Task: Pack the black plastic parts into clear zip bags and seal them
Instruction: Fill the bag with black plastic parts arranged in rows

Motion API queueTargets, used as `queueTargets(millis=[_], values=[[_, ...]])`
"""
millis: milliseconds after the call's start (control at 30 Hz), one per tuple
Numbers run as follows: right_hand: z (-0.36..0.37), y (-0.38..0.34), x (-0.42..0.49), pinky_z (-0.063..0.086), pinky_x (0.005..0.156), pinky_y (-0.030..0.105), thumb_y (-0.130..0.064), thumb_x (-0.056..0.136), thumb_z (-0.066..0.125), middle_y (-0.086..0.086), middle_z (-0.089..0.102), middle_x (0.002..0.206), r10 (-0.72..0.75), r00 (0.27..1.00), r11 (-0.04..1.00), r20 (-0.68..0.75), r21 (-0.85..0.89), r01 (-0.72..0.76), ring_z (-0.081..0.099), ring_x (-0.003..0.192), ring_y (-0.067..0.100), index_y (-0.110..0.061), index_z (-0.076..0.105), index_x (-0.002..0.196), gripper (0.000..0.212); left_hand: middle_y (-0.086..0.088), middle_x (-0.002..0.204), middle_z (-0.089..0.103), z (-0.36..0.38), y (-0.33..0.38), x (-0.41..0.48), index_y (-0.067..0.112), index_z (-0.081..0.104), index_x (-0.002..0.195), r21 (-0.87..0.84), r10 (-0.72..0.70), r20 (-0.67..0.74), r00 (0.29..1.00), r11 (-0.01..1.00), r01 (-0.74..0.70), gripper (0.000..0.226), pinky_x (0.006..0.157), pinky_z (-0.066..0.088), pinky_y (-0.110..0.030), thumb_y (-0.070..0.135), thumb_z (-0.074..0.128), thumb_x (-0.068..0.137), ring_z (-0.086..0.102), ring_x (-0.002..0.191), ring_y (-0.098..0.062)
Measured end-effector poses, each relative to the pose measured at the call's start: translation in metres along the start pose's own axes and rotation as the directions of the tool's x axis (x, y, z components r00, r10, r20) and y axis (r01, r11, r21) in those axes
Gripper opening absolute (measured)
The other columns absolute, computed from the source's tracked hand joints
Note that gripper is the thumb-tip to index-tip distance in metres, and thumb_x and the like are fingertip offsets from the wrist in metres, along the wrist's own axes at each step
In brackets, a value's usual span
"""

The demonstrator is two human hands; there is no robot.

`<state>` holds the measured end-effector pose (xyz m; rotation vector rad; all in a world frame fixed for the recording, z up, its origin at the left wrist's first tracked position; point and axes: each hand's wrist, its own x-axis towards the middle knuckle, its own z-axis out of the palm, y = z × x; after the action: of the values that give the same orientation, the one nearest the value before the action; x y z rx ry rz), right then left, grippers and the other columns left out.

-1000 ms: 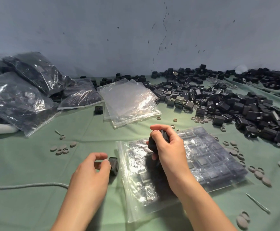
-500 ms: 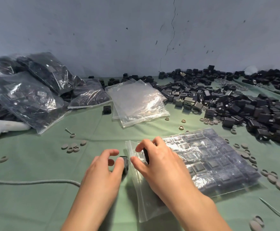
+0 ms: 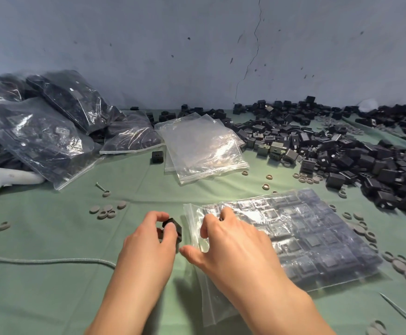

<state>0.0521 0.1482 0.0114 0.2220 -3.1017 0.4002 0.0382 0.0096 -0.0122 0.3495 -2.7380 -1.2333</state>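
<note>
Since half a second ago the right hand (image 3: pixel 233 250) has spread lower over the mouth of the zip bag (image 3: pixel 317 238), and the dark part seen between its fingers then no longer shows. The left hand (image 3: pixel 148 245) has raised and tilted its black part (image 3: pixel 173 225).

A green cloth (image 3: pixel 52 298) covers the table. To the right, running back to the wall, lies one sprawling heap of loose black parts (image 3: pixel 342 153), too many to count. On the left sit at least four filled bags (image 3: pixel 47 141), piled against each other. The one zip bag being packed lies flat near the middle, with rows of black parts inside and its mouth facing left. Behind it is a stack of at least two empty bags (image 3: pixel 202 146).

Both forearms reach forward from the bottom edge. The right hand is palm down, thumb splayed onto the cloth at the bag's corner, fingers bent with their tips on the film at the mouth. I cannot tell whether it grips the film or anything under it. The left hand, just left of the bag's mouth, pinches the single black part between thumb and fingertips.

One white controller (image 3: pixel 4 180) pokes out from under the filled bags. One grey cord (image 3: pixel 47 261) crosses the cloth on the left. One stray black part (image 3: pixel 157 157) sits beside the empty bags. Five grey discs (image 3: pixel 107 210) cluster left of the hands; many more rings and discs are scattered to the right.
</note>
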Motion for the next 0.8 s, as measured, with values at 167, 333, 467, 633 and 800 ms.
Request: queueTargets(millis=[167, 333, 467, 633, 800], values=[[0.002, -0.006, -0.003, 0.031, 0.066, 0.036, -0.040, 0.100, 0.042, 0.000, 0.033, 0.096, 0.005, 0.999, 1.000, -0.044, -0.003, -0.005, 0.060, 0.099, 0.028, -0.025, 0.051, 0.107, 0.020, 0.012, 0.080, 0.065, 0.002, 0.002, -0.001, 0.032, 0.060, 0.107, -0.131, -0.024, 0.008, 1.000, 0.991, 0.025, 0.013, 0.062, 0.041, -0.018, 0.030, 0.053, 0.096, 0.061, 0.076, -0.005], [-0.001, -0.001, -0.005, 0.038, 0.067, 0.038, -0.045, 0.099, 0.038, -0.004, 0.043, 0.096, 0.041, 0.996, 0.991, -0.084, 0.129, -0.030, 0.059, 0.091, 0.029, -0.027, 0.047, 0.098, 0.020, -0.005, 0.082, 0.073, 0.005, 0.010, -0.002, 0.021, 0.064, 0.104, -0.494, -0.138, 0.144, 0.980, 0.848, 0.192, 0.014, 0.079, 0.058, -0.040, 0.012, 0.057, 0.096, 0.070, 0.071, -0.020], [-0.004, 0.005, -0.008, 0.044, 0.071, 0.037, -0.049, 0.097, 0.041, -0.007, 0.048, 0.098, 0.076, 0.986, 0.973, -0.150, 0.226, -0.041, 0.058, 0.089, 0.024, -0.032, 0.047, 0.096, 0.018, -0.012, 0.092, 0.074, 0.007, 0.018, -0.003, 0.013, 0.062, 0.107, -0.673, -0.168, 0.279, 0.945, 0.668, 0.317, 0.013, 0.076, 0.056, -0.032, 0.007, 0.055, 0.098, 0.070, 0.074, -0.019], [-0.005, 0.007, -0.012, 0.048, 0.073, 0.038, -0.054, 0.096, 0.042, -0.009, 0.048, 0.098, 0.059, 0.965, 0.962, -0.256, 0.273, 0.013, 0.057, 0.086, 0.018, -0.034, 0.045, 0.095, 0.020, -0.014, 0.096, 0.075, 0.013, 0.023, -0.007, 0.005, 0.062, 0.109, -0.693, -0.095, 0.364, 0.927, 0.637, 0.338, 0.013, 0.070, 0.055, -0.023, 0.008, 0.059, 0.096, 0.068, 0.078, -0.015], [-0.001, 0.006, -0.011, 0.048, 0.073, 0.038, -0.055, 0.097, 0.042, -0.008, 0.047, 0.097, 0.021, 0.955, 0.959, -0.296, 0.276, 0.064, 0.057, 0.084, 0.017, -0.033, 0.047, 0.098, 0.023, -0.022, 0.089, 0.065, 0.023, 0.028, -0.007, -0.011, 0.066, 0.101, -0.682, -0.018, 0.406, 0.914, 0.659, 0.316, 0.019, 0.078, 0.041, -0.039, 0.005, 0.058, 0.094, 0.054, 0.082, -0.023]])
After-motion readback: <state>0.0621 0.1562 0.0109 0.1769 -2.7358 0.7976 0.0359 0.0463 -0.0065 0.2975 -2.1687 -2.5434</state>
